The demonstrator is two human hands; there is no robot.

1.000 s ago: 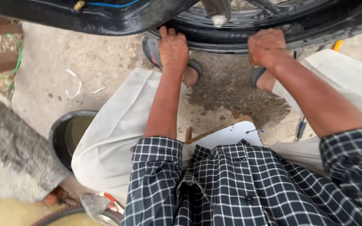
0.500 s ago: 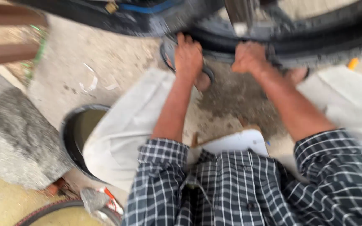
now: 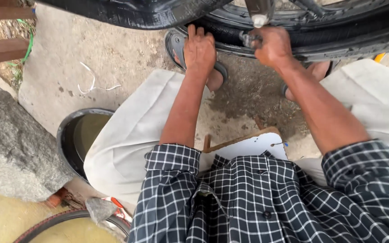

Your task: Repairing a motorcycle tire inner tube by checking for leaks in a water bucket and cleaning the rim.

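Two hands (image 3: 200,48) (image 3: 273,45) on glossy black rubber tyre (image 3: 266,33).

Concrete ground (image 3: 113,54) — pale and stained, with a darker wet patch (image 3: 253,96) near the sandalled feet. A black round basin (image 3: 75,139) holding murky liquid sits at left, just beside a large grey stone (image 3: 10,144). A scrap of white string (image 3: 93,83) lies on the concrete. Brown wooden rails (image 3: 1,31) cross the upper left corner, a green cord beside them. A white board with a wooden edge (image 3: 248,146) lies between the knees. At the lower edge — the arc of a thin black tyre (image 3: 64,218) over yellowish ground.
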